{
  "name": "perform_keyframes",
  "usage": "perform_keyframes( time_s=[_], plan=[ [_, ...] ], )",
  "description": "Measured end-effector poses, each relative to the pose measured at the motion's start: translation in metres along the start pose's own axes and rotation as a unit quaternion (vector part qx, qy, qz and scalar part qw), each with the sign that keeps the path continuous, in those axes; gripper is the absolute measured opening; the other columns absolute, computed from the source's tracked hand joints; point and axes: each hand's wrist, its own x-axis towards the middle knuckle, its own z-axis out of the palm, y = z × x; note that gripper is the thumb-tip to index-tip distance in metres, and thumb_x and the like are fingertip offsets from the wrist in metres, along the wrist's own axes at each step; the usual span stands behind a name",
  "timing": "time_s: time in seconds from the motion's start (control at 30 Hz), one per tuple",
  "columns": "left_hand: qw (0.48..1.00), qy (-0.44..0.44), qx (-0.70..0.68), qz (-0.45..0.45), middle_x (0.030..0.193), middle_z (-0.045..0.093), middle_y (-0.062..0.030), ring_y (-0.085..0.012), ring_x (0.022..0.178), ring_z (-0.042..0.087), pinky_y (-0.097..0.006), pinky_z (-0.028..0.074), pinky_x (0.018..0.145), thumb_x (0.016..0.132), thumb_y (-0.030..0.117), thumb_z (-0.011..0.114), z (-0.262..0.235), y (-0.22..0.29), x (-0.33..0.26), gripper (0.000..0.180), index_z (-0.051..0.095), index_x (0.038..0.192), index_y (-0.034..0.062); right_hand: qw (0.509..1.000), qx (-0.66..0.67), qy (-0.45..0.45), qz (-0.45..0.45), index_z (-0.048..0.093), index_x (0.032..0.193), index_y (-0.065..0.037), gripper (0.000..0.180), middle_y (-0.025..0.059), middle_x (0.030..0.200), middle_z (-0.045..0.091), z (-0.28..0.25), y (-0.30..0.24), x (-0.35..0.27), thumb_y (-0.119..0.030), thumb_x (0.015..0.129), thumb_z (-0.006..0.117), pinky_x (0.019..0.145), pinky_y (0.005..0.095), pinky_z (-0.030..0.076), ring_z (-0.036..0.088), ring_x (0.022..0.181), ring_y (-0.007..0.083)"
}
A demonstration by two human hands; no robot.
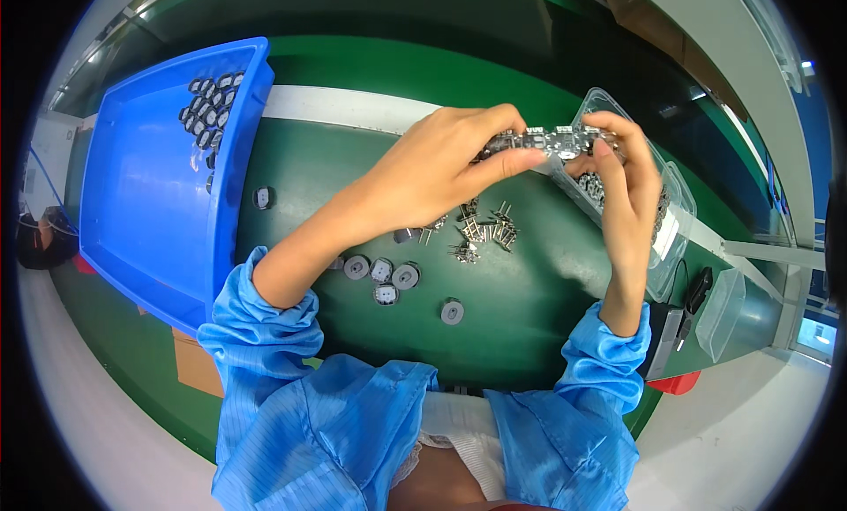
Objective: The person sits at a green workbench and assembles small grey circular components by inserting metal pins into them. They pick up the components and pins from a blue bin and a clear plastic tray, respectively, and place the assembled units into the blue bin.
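In the head view, the left hand [441, 162] pinches the left end of a shiny metal strip [554, 142], and the right hand [633, 180] has its thumb and fingers on the right end. The strip is above the worktop [529, 321], near the rim of a clear container [602, 94]. The blue bin [146, 211] bounds the left side; between the loose grey round parts [406, 275] and the right forearm, the surface is free.

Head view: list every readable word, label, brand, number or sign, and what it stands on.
No text can be read.
White rectangular patch on the clear plastic bin: any print too blurred to read.
Shiny silver strip in the left hand and right hand: none readable.
Large blue plastic tray: none readable.
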Motion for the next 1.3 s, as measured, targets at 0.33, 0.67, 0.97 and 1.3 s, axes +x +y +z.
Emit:
perform_keyframes(
  time_s=[0.33, 0.67, 0.97, 1.3],
  plan=[
    [0.999, 0.002, -0.031, 0.021, 0.063, 0.055, -0.0061, -0.0121, 0.052, 0.050, -0.027, 0.039, 0.050, 0.083, 0.016, 0.065, 0.002, -0.002, 0.001, 0.017, 0.059, 0.083, 0.0005, 1.000, -0.011, -0.005, 0.006, 0.053, 0.073, -0.003, 0.046, -0.0013, 0.056, 0.046, 0.016, 0.024, -0.010, -0.032, 0.103, 0.035, 0.044, 0.0242, 0.026, 0.036, 0.046, 0.0064],
    [0.988, 0.077, 0.089, 0.101, 0.064, 0.056, -0.0084, -0.0164, 0.052, 0.052, -0.029, 0.041, 0.050, 0.081, 0.012, 0.066, 0.012, -0.006, 0.001, 0.014, 0.059, 0.086, 0.0014, 0.997, -0.068, -0.045, -0.012, 0.054, 0.075, 0.000, 0.044, 0.0011, 0.055, 0.048, 0.015, 0.020, -0.010, -0.034, 0.100, 0.044, 0.045, 0.0242, 0.031, 0.040, 0.048, 0.0070],
    [0.992, -0.059, -0.108, 0.030, 0.065, 0.057, -0.0104, -0.0210, 0.055, 0.053, -0.031, 0.042, 0.052, 0.084, 0.016, 0.063, 0.015, 0.004, -0.003, 0.014, 0.060, 0.086, 0.0024, 0.966, 0.216, -0.038, 0.134, 0.047, 0.059, -0.004, 0.057, -0.0013, 0.047, 0.040, 0.024, 0.024, -0.013, -0.041, 0.102, 0.036, 0.038, 0.0222, 0.026, 0.036, 0.039, 0.0057],
    [0.984, -0.025, 0.158, 0.080, 0.071, 0.061, -0.0120, -0.0298, 0.062, 0.062, -0.037, 0.046, 0.054, 0.081, 0.031, 0.072, 0.000, 0.009, -0.006, 0.049, 0.046, 0.116, 0.0095, 0.994, -0.084, -0.071, -0.024, 0.055, 0.077, 0.002, 0.036, 0.0043, 0.053, 0.048, 0.030, 0.024, -0.018, -0.026, 0.098, 0.048, 0.045, 0.0289, 0.034, 0.044, 0.048, 0.0093]
  ],
)
